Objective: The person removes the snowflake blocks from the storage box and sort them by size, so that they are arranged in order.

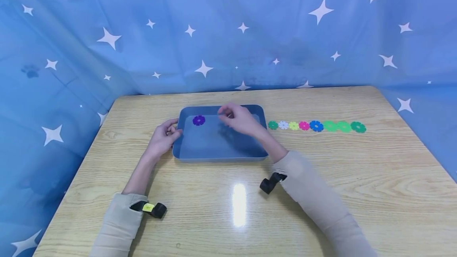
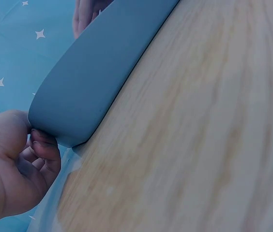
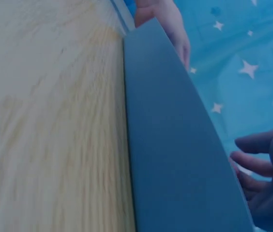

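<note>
A blue-grey rectangular tray (image 1: 221,158) rests on the table. My left hand (image 1: 161,140) holds its left end, thumb at the rim and fingers curled against the outer wall; the left wrist view shows this hand (image 2: 18,164) at the tray's corner. Over the tray's right half hovers my right hand (image 1: 240,119), fingers loosely bent. In the right wrist view, thumb and fingers of that hand (image 3: 267,179) are spread apart beyond the tray wall (image 3: 175,135), with no object visible between them. A purple flower-shaped plastic disc (image 1: 198,120) lies inside the tray, toward the upper left.
Right of the tray, several flower-shaped discs lie in a row, from a green disc (image 1: 273,125) through white, yellow, pink, a blue disc (image 1: 316,126) and light green to a darker green disc (image 1: 358,127). Behind the wooden table (image 1: 200,209) hangs a blue star-patterned cloth (image 1: 221,35).
</note>
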Demonstrator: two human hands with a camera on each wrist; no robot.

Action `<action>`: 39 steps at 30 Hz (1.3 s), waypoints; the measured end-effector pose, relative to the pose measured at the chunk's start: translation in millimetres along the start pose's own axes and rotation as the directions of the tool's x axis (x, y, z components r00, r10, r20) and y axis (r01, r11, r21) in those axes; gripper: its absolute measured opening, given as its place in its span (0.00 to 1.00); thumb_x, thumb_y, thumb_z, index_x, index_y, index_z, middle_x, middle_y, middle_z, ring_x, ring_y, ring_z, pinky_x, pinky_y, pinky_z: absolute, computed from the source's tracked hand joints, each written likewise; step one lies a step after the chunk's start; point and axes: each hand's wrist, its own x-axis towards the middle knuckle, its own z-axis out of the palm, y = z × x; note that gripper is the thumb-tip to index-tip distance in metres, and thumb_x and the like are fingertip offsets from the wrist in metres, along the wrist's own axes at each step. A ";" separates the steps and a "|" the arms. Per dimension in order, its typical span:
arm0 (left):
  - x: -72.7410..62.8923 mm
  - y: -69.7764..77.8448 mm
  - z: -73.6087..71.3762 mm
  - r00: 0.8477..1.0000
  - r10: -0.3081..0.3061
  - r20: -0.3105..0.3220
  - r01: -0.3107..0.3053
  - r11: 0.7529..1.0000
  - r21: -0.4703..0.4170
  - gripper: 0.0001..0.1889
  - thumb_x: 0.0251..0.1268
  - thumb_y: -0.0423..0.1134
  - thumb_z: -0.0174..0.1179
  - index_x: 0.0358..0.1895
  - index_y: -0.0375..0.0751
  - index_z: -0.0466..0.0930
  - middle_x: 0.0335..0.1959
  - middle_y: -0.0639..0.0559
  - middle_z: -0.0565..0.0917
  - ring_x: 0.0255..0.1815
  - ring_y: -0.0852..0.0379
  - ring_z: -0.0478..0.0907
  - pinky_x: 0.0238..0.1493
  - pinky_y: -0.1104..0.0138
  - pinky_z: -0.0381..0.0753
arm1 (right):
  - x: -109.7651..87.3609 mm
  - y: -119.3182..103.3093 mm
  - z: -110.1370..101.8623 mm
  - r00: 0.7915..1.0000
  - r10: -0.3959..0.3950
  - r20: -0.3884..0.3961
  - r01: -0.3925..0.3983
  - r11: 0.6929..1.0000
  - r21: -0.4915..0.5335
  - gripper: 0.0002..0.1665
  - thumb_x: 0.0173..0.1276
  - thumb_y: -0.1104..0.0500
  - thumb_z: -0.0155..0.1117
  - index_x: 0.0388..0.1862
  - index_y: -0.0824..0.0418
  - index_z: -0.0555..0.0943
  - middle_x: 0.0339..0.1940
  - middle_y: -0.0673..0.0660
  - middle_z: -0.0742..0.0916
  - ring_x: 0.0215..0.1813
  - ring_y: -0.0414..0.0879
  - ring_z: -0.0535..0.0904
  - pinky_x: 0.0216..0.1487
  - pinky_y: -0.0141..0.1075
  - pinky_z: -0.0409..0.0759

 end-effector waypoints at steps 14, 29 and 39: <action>0.2 -0.6 -0.4 1.000 -0.004 -0.007 0.004 1.000 0.008 0.27 0.73 0.30 0.56 0.73 0.28 0.64 0.30 0.50 0.73 0.24 0.62 0.69 0.21 0.72 0.66 | 35.5 -13.9 45.8 0.998 0.016 0.058 -0.013 0.999 -0.048 0.15 0.76 0.60 0.61 0.57 0.65 0.80 0.49 0.57 0.85 0.47 0.49 0.81 0.45 0.38 0.80; -1.4 1.6 -1.3 1.000 -0.005 -0.004 0.005 1.000 0.005 0.28 0.74 0.32 0.57 0.74 0.30 0.64 0.30 0.50 0.73 0.22 0.63 0.67 0.22 0.71 0.67 | 44.6 -12.2 60.2 0.993 0.009 0.119 0.011 0.986 -0.166 0.20 0.73 0.62 0.64 0.62 0.65 0.79 0.52 0.59 0.85 0.54 0.50 0.80 0.53 0.39 0.78; 0.3 -1.2 -0.3 1.000 0.008 -0.002 -0.008 1.000 0.000 0.27 0.74 0.31 0.56 0.73 0.29 0.65 0.29 0.49 0.74 0.22 0.61 0.68 0.22 0.71 0.68 | 44.3 -10.6 61.8 0.996 0.086 0.030 -0.073 0.952 -0.299 0.25 0.70 0.58 0.69 0.62 0.68 0.78 0.55 0.64 0.82 0.61 0.54 0.70 0.60 0.43 0.74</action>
